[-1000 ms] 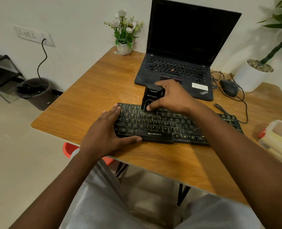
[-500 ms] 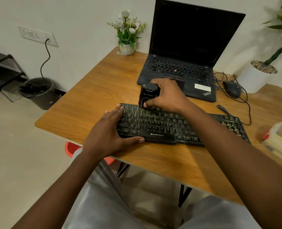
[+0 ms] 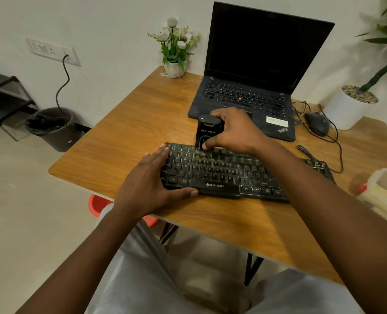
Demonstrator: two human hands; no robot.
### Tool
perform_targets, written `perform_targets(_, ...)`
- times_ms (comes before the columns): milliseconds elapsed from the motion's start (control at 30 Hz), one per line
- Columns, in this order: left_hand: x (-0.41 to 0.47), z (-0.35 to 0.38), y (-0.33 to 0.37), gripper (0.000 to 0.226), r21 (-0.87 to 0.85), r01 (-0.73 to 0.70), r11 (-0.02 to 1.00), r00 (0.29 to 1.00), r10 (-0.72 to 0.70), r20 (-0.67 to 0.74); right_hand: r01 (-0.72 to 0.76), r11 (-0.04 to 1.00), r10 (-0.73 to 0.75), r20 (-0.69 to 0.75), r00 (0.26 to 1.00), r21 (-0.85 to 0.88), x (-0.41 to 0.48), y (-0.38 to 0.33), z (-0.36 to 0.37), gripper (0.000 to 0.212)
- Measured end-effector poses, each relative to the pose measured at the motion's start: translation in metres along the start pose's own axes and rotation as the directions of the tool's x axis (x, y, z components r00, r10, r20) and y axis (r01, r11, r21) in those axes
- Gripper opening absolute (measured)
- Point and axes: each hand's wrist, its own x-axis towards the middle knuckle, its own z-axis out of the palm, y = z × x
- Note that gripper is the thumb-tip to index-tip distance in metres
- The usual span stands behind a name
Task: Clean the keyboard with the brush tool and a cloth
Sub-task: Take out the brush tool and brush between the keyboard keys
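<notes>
A black Zebronics keyboard lies across the near part of the wooden table, dusty between its keys. My left hand clasps its left end, thumb along the front edge and fingers over the left keys. My right hand grips a black boxy brush tool that stands upright at the keyboard's top row, left of centre. Its lower end touches the keys; the bristles are hidden. No cloth is visible.
An open black laptop sits just behind the brush tool. A mouse and cables lie to the right, a clear plastic box at the right edge, a flower pot at the back, a white planter far right. A bin stands on the floor.
My right hand slid the brush tool a little left along the keyboard's top row. My left hand kept its hold on the keyboard's left end.
</notes>
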Motion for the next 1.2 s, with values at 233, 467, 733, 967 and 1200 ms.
perform_targets(233, 0.001, 0.001, -0.002, 0.137, 0.006, -0.006, 1.000, 1.000, 0.006, -0.011, 0.038, 0.999, -0.039, 0.019, 0.999, 0.035, -0.003, -0.008, 0.016, 0.041)
perform_targets(467, 0.002, 0.002, -0.002, 0.139, 0.001, -0.001, 1.000, 1.000, 0.001, -0.007, -0.007, 1.000, 0.007, 0.080, 0.997, 0.005, -0.027, 0.013, -0.011, 0.042)
perform_targets(733, 0.000, 0.000, 0.001, 0.141, 0.010, 0.004, 1.000, 1.000, -0.004, 0.006, -0.077, 0.995, 0.085, -0.152, 0.985, 0.056, -0.028, 0.033, -0.017, 0.044)
perform_targets(967, -0.001, -0.001, 0.000, 0.140, 0.007, 0.017, 1.000, 1.000, -0.017, 0.011, -0.065, 0.990, 0.051, 0.114, 0.992, 0.127, -0.042, 0.029, -0.026, 0.046)
perform_targets(1200, 0.000, 0.000, 0.000, 0.140, 0.019, 0.016, 1.000, 1.000, -0.016, 0.012, -0.103, 0.981, 0.094, 0.065, 0.993, 0.164, -0.051, 0.040, -0.039, 0.043)
